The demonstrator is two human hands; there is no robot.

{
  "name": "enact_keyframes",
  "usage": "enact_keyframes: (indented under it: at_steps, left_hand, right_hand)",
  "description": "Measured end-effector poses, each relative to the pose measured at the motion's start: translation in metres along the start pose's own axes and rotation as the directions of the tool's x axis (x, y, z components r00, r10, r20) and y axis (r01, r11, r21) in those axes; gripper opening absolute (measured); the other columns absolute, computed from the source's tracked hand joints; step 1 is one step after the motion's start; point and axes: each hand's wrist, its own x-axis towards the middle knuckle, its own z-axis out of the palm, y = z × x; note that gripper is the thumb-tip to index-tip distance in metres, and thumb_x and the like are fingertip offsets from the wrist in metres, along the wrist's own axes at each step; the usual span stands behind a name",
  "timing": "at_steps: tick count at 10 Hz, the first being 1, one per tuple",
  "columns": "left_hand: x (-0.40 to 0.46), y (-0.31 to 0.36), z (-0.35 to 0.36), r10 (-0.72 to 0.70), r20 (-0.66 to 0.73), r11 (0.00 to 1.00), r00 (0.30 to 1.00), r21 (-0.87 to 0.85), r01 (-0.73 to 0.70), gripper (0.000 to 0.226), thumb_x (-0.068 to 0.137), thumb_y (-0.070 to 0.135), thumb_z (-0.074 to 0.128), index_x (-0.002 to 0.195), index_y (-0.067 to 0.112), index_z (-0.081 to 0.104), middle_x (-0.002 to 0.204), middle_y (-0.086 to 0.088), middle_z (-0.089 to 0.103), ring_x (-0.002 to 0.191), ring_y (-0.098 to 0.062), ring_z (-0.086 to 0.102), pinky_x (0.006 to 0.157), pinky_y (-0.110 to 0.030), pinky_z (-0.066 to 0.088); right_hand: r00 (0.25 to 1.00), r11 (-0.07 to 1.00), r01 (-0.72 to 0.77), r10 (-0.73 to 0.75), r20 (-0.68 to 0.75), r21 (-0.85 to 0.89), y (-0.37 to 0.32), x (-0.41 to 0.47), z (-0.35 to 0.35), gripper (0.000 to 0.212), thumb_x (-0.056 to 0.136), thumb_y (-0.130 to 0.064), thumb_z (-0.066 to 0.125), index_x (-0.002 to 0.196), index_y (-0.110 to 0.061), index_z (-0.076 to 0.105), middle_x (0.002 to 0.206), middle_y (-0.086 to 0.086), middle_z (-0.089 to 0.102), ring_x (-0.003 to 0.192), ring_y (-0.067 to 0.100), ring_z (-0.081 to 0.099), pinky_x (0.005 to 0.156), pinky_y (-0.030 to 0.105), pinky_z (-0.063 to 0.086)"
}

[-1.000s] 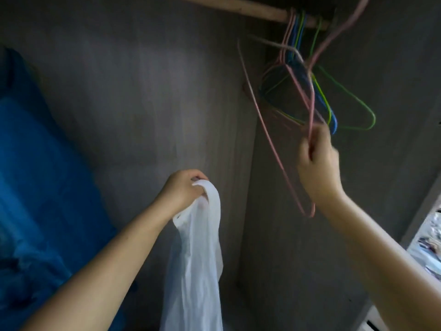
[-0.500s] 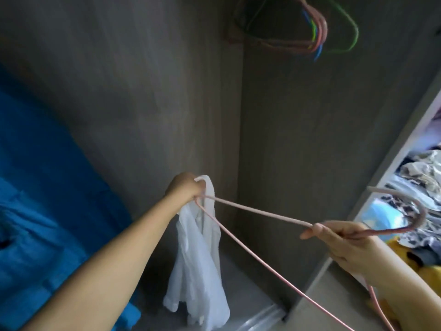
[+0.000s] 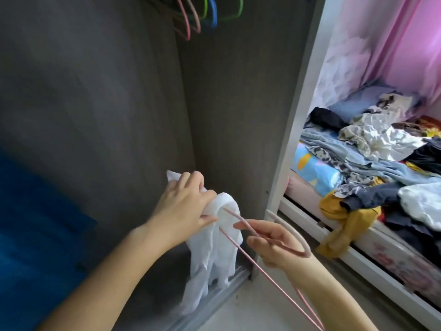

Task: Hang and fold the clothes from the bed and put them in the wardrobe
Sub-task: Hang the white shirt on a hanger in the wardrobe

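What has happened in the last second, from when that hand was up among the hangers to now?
The right hand pulled one pink hanger off the rail and brought it down to the white garment; one end of it now goes into the cloth beside the left hand. The left hand has kept its grip on the garment throughout. The other hangers stay on the rail.

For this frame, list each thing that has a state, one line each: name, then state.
left hand: grips the white garment, bunched at its top.
right hand: fingers curled round the pink hanger near its hook.
white garment: hanging limp, one hanger end pushed into it.
pink hanger: off the rail, tilted.
spare hangers: hanging in the wardrobe.
clothes pile: unfolded on the bed.
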Motion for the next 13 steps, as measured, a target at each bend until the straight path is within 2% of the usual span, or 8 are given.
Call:
enact_keyframes:
  at_steps: [1, 2, 4, 6, 9, 10, 11, 13]
  left_hand:
    - [0.001, 0.003, 0.007, 0.067, -0.144, 0.967, 0.987, -0.234, -0.100, 0.014, 0.075, 0.015, 0.072, 0.088, 0.018, 0.066, 0.097, 0.002, 0.057, 0.091, -0.021, 0.055, 0.093, -0.042, 0.044]
    - [0.000, 0.016, 0.003, -0.048, -0.088, 0.844, 0.995, -0.537, -0.007, 0.026, 0.080, 0.021, 0.048, 0.098, 0.014, 0.067, 0.095, 0.006, 0.059, 0.095, -0.017, 0.053, 0.097, -0.033, 0.039]
    - [0.014, 0.055, 0.001, 0.025, -0.146, 0.814, 0.989, -0.572, -0.105, 0.024, 0.081, 0.019, 0.054, 0.099, 0.014, 0.069, 0.093, 0.002, 0.063, 0.093, -0.022, 0.055, 0.089, -0.038, 0.045]
    - [0.015, 0.072, 0.003, 0.098, -0.139, 0.657, 0.985, -0.734, -0.169, 0.015, 0.085, 0.018, 0.059, 0.089, 0.033, 0.061, 0.083, 0.021, 0.053, 0.087, -0.002, 0.049, 0.080, -0.024, 0.044]
    - [0.017, 0.073, 0.012, 0.043, -0.046, 0.638, 0.998, -0.768, -0.063, 0.022, 0.093, 0.010, 0.058, 0.091, 0.029, 0.067, 0.090, 0.014, 0.062, 0.090, -0.009, 0.056, 0.080, -0.031, 0.049]
    - [0.020, 0.075, 0.014, 0.015, -0.042, 0.596, 0.999, -0.802, -0.043, 0.017, 0.093, 0.011, 0.058, 0.093, 0.025, 0.067, 0.091, 0.006, 0.063, 0.089, -0.009, 0.059, 0.074, -0.026, 0.051]
    - [0.026, 0.073, 0.015, 0.029, -0.117, 0.658, 0.993, -0.745, -0.107, 0.011, 0.093, 0.015, 0.060, 0.096, 0.022, 0.069, 0.087, 0.002, 0.060, 0.086, -0.012, 0.059, 0.072, -0.034, 0.055]
    - [0.021, 0.059, 0.017, 0.042, -0.163, 0.712, 0.986, -0.688, -0.144, 0.013, 0.092, 0.030, 0.053, 0.095, 0.034, 0.065, 0.082, 0.009, 0.056, 0.084, -0.009, 0.056, 0.081, -0.044, 0.048]
  right_hand:
    - [0.929, 0.946, -0.025, -0.097, 0.357, 0.322, 0.006, -0.019, -0.023, 0.062, 0.082, -0.036, 0.072, 0.127, 0.002, 0.053, 0.097, 0.005, 0.064, 0.091, 0.017, 0.061, 0.085, 0.028, 0.049]
    - [0.988, 0.928, -0.124, 0.083, 0.131, 0.350, 0.034, -0.024, -0.049, 0.053, 0.080, -0.037, 0.074, 0.127, -0.016, 0.062, 0.115, 0.009, 0.066, 0.113, 0.028, 0.061, 0.092, 0.041, 0.050]
    - [0.973, 0.910, -0.214, 0.167, -0.160, -0.355, 0.068, -0.017, -0.009, 0.038, 0.091, -0.041, 0.060, 0.123, -0.023, 0.053, 0.116, -0.005, 0.063, 0.086, -0.002, 0.061, 0.073, 0.009, 0.049]
    - [0.854, 0.933, -0.239, 0.071, -0.516, -0.268, 0.074, -0.023, -0.038, 0.019, 0.096, -0.023, 0.053, 0.077, -0.027, 0.056, 0.073, -0.009, 0.054, 0.070, 0.008, 0.054, 0.075, 0.018, 0.049]
    - [0.831, 0.994, -0.098, 0.104, -0.546, 0.040, 0.050, -0.058, -0.090, 0.037, 0.099, -0.038, 0.045, 0.103, -0.004, 0.058, 0.085, 0.016, 0.059, 0.073, 0.024, 0.056, 0.068, 0.039, 0.047]
    - [0.968, 0.856, -0.224, 0.139, -0.210, -0.465, 0.026, -0.073, -0.102, 0.014, 0.087, -0.040, 0.065, 0.096, -0.031, 0.059, 0.085, -0.003, 0.066, 0.072, 0.008, 0.060, 0.062, 0.022, 0.048]
    - [0.930, 0.459, -0.364, 0.132, -0.343, -0.811, 0.030, -0.079, -0.112, 0.018, 0.084, -0.021, 0.058, 0.076, -0.034, 0.048, 0.076, -0.007, 0.059, 0.069, 0.011, 0.056, 0.062, 0.031, 0.048]
    - [0.661, 0.631, -0.524, -0.122, -0.741, -0.571, 0.048, -0.113, -0.151, 0.012, 0.084, -0.005, 0.057, 0.083, -0.015, 0.062, 0.083, 0.004, 0.059, 0.075, 0.023, 0.053, 0.061, 0.033, 0.039]
